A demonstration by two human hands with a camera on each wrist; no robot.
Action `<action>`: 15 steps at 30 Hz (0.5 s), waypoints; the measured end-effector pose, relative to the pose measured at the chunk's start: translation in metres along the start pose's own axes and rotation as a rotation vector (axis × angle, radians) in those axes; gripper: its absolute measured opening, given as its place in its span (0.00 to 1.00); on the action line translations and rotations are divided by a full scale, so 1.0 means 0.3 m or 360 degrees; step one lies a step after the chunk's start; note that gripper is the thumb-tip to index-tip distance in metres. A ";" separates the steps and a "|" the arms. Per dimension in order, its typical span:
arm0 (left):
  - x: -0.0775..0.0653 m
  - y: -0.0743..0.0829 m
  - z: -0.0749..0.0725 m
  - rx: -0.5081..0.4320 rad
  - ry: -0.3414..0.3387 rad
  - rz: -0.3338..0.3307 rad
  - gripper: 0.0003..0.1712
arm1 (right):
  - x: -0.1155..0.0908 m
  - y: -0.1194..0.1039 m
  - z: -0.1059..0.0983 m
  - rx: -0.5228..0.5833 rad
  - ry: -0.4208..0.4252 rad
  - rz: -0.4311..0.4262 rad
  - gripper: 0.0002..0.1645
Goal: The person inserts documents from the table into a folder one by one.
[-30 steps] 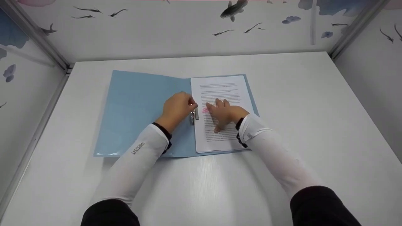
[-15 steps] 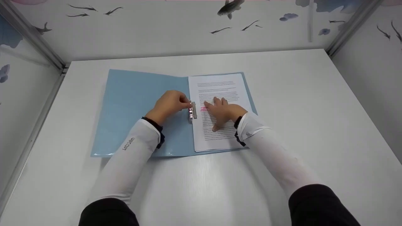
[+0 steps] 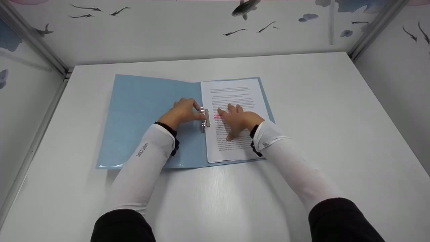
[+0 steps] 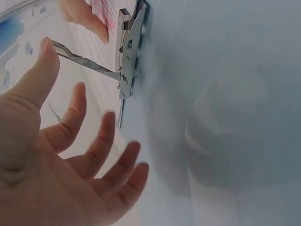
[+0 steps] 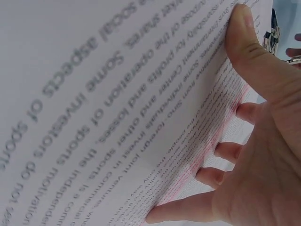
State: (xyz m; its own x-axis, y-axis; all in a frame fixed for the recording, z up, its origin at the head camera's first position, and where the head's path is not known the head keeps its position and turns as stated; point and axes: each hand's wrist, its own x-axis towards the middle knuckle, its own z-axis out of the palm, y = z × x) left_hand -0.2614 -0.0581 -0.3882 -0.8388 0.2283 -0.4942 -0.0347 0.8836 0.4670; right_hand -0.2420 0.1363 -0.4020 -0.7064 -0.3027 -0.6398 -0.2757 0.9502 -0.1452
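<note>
A light blue folder lies opened out on the white table, with printed sheets on its right half. At the sheets' left edge sits a metal lever clip. My left hand is beside it; in the left wrist view the thumb touches the tip of the raised lever, while the other fingers are spread and loosely bent, away from the metal. Spread over the text, my right hand rests on the top sheet, near a pink highlighted passage.
White panels with painted fish enclose the table; the back panel stands behind the folder. Bare white tabletop extends to the folder's right, and more tabletop lies in front between the sleeved forearms.
My left hand shifted a little left from the clip with its fingertips together on the lever; now the fingers have spread, leaving the thumb against it. The right hand stays on the sheets.
</note>
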 end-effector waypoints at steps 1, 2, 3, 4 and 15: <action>0.002 -0.002 0.003 0.0049 -0.0006 -0.0029 0.34 | 0.000 0.000 0.001 -0.0003 0.0000 -0.0002 0.65; 0.002 -0.003 0.005 0.0089 -0.0011 -0.0058 0.38 | 0.000 0.000 0.002 -0.0002 0.0000 -0.0005 0.65; 0.002 -0.005 0.008 0.0123 -0.0024 -0.0082 0.43 | 0.000 0.000 0.002 -0.0006 0.0000 -0.0005 0.65; 0.001 -0.007 0.010 0.0140 -0.0043 -0.0102 0.47 | 0.000 0.001 0.003 -0.0007 0.0000 -0.0005 0.65; -0.007 0.000 0.042 0.0293 -0.0189 -0.0234 0.64 | 0.002 0.000 0.001 -0.0029 0.0001 -0.0002 0.64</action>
State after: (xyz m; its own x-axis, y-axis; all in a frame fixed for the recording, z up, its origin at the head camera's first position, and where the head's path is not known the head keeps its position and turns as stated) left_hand -0.2527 -0.0536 -0.3964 -0.7621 0.1286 -0.6345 -0.0429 0.9679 0.2478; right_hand -0.2424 0.1362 -0.4026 -0.7067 -0.3038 -0.6390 -0.2881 0.9484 -0.1322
